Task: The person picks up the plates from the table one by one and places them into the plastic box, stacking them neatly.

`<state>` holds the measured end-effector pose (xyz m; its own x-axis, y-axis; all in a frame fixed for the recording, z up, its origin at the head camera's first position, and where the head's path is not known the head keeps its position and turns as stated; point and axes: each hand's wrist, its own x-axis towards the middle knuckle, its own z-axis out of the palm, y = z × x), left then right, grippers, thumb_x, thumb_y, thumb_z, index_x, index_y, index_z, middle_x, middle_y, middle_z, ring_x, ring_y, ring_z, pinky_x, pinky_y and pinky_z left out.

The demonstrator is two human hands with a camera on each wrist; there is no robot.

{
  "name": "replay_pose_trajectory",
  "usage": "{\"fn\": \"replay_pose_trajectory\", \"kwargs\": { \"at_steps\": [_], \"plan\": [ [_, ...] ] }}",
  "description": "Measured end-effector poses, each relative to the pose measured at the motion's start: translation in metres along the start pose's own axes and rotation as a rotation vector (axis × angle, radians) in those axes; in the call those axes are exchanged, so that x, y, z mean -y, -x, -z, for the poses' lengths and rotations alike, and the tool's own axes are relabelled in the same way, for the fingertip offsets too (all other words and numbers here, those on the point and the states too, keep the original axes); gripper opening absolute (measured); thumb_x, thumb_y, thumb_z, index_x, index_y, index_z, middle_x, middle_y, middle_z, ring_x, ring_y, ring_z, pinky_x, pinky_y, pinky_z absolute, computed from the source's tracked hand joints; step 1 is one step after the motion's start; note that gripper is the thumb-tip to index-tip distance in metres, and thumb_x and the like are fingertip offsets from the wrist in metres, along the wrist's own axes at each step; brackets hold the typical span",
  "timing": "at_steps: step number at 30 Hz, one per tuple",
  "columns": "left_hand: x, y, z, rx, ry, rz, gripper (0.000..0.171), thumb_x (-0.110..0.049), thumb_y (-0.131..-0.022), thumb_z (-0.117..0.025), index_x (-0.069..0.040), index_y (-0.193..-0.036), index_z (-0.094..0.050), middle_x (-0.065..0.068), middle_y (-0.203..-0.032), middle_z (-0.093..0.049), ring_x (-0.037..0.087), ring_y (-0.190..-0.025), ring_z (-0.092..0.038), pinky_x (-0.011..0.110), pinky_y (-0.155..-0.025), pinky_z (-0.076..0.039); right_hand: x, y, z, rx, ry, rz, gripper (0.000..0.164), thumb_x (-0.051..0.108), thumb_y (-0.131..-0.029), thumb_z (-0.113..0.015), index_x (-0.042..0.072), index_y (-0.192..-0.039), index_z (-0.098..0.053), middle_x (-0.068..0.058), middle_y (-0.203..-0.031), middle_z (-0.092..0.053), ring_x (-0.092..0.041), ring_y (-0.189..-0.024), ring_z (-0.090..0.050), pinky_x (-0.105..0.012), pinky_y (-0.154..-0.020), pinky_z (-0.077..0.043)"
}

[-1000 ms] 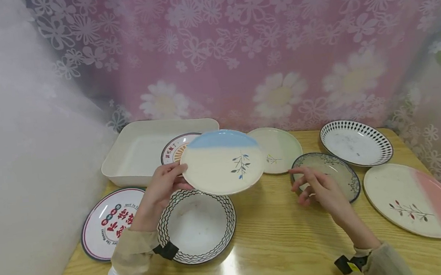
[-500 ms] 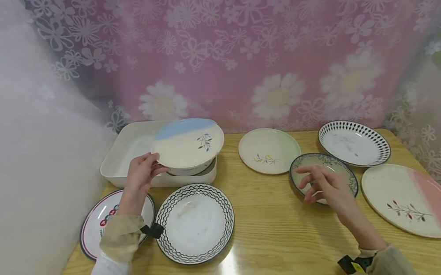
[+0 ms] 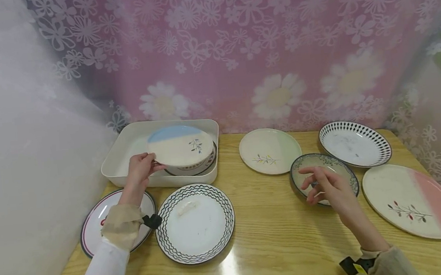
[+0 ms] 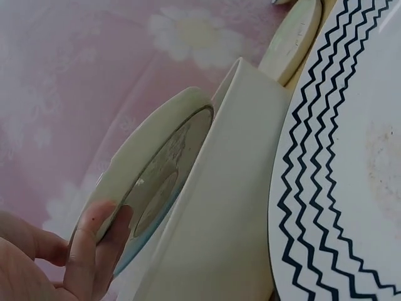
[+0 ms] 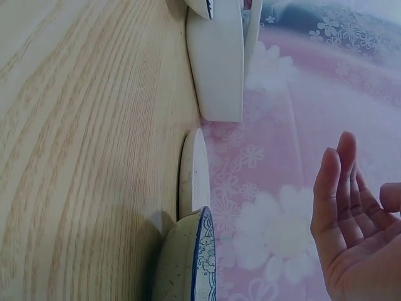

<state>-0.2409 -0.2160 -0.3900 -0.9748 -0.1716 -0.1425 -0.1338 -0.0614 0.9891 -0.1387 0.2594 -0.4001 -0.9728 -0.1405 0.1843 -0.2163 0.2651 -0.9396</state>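
Observation:
My left hand (image 3: pixel 142 168) pinches the left edge of a cream plate (image 3: pixel 178 152) with a blue band and a leaf sprig. The plate is over the white rectangular bin (image 3: pixel 120 158), above another plate (image 3: pixel 211 161) with a dark rim inside it. From the left wrist view, the fingers (image 4: pixel 88 244) grip the rim from beneath, and the underside shows beside the bin wall. My right hand (image 3: pixel 329 187) holds nothing; its fingers are loosely bent over a beige bowl (image 3: pixel 345 174) with a blue patterned rim.
A zigzag-rimmed plate (image 3: pixel 195 228) and a white plate (image 3: pixel 90 229), partly behind the left forearm, lie in front of the bin. Rightward are a green-edged plate (image 3: pixel 269 148), a diamond-rimmed dish (image 3: pixel 352 142) and a pink-edged plate (image 3: pixel 406 199). A flowered curtain (image 3: pixel 228 57) hangs behind.
My left hand has carried the blue-banded plate left and lowered it over the bin, uncovering the zigzag-rimmed and green-edged plates. The right hand has barely shifted above the bowl.

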Motion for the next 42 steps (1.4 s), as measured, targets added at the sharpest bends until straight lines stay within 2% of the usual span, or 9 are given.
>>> {"fn": "replay_pose_trajectory", "kwargs": {
  "at_steps": [6, 17, 21, 25, 28, 31, 36, 39, 42],
  "plan": [
    [0.007, -0.008, 0.001, 0.029, -0.054, 0.048, 0.020, -0.006, -0.106, -0.040, 0.001, -0.089, -0.048, 0.003, -0.065, -0.046, 0.008, -0.053, -0.065, 0.023, -0.071, -0.061, -0.002, 0.000, -0.001, 0.001, 0.003, -0.015, 0.047, 0.030, -0.112, -0.033, -0.005, -0.131, -0.058, -0.007, -0.088, -0.069, -0.026, -0.063, -0.068, -0.038, -0.058, -0.060],
    [0.010, -0.014, -0.001, 0.041, -0.086, 0.060, 0.022, -0.006, -0.106, -0.039, 0.002, -0.087, -0.046, 0.006, -0.071, -0.051, 0.008, -0.055, -0.067, 0.020, -0.068, -0.059, -0.006, 0.000, -0.001, 0.003, -0.009, -0.035, 0.046, 0.030, -0.112, -0.034, -0.003, -0.132, -0.059, -0.004, -0.088, -0.069, -0.026, -0.064, -0.068, -0.037, -0.058, -0.060],
    [0.011, -0.013, -0.001, 0.025, -0.103, 0.065, 0.021, -0.007, -0.106, -0.040, 0.002, -0.089, -0.047, 0.011, -0.086, -0.052, 0.008, -0.055, -0.066, 0.019, -0.070, -0.059, -0.007, 0.000, -0.002, 0.006, -0.018, -0.036, 0.046, 0.030, -0.112, -0.034, -0.003, -0.132, -0.059, -0.004, -0.088, -0.069, -0.026, -0.064, -0.068, -0.037, -0.057, -0.060],
    [0.011, -0.015, -0.001, 0.033, -0.100, 0.071, 0.023, -0.007, -0.106, -0.040, -0.001, -0.084, -0.044, 0.017, -0.108, -0.045, 0.008, -0.055, -0.065, 0.020, -0.072, -0.059, -0.007, 0.000, -0.003, 0.007, -0.029, -0.034, 0.045, 0.030, -0.112, -0.035, -0.002, -0.131, -0.060, -0.004, -0.088, -0.069, -0.027, -0.063, -0.068, -0.036, -0.057, -0.060],
    [0.011, -0.018, 0.000, 0.055, -0.120, 0.080, 0.026, -0.007, -0.107, -0.039, -0.002, -0.082, -0.043, 0.017, -0.112, -0.043, 0.008, -0.057, -0.066, 0.022, -0.075, -0.060, -0.007, 0.000, -0.003, 0.004, -0.021, -0.043, 0.045, 0.031, -0.112, -0.035, -0.002, -0.131, -0.060, -0.003, -0.088, -0.069, -0.026, -0.064, -0.068, -0.036, -0.057, -0.060],
    [0.008, -0.021, 0.004, 0.091, -0.155, 0.105, 0.023, -0.008, -0.108, -0.039, 0.001, -0.089, -0.048, 0.015, -0.107, -0.044, 0.008, -0.059, -0.067, 0.027, -0.081, -0.060, -0.008, 0.000, -0.003, 0.002, -0.014, -0.055, 0.046, 0.032, -0.112, -0.035, -0.001, -0.131, -0.060, -0.002, -0.088, -0.069, -0.025, -0.064, -0.069, -0.037, -0.058, -0.060],
    [0.005, -0.027, 0.008, 0.153, -0.174, 0.153, 0.017, -0.007, -0.108, -0.040, 0.005, -0.104, -0.051, 0.010, -0.083, -0.050, 0.011, -0.058, -0.068, 0.033, -0.086, -0.059, -0.008, 0.001, -0.003, -0.002, -0.023, -0.066, 0.046, 0.033, -0.111, -0.035, -0.001, -0.132, -0.059, -0.003, -0.088, -0.069, -0.024, -0.064, -0.069, -0.038, -0.058, -0.060],
    [0.003, -0.029, 0.010, 0.188, -0.178, 0.167, 0.021, -0.005, -0.108, -0.040, 0.002, -0.090, -0.049, 0.006, -0.071, -0.048, 0.012, -0.056, -0.068, 0.029, -0.079, -0.061, -0.008, 0.000, -0.003, -0.002, -0.033, -0.064, 0.046, 0.032, -0.111, -0.036, -0.002, -0.131, -0.059, -0.003, -0.088, -0.069, -0.024, -0.064, -0.068, -0.037, -0.057, -0.060],
    [0.003, -0.031, 0.011, 0.227, -0.216, 0.174, 0.033, -0.005, -0.108, -0.040, -0.004, -0.074, -0.039, 0.008, -0.073, -0.046, 0.011, -0.057, -0.069, 0.024, -0.073, -0.061, -0.008, 0.000, -0.004, -0.003, -0.039, -0.063, 0.045, 0.032, -0.111, -0.036, -0.002, -0.131, -0.060, -0.003, -0.088, -0.069, -0.024, -0.063, -0.068, -0.037, -0.057, -0.060]
  ]
}}
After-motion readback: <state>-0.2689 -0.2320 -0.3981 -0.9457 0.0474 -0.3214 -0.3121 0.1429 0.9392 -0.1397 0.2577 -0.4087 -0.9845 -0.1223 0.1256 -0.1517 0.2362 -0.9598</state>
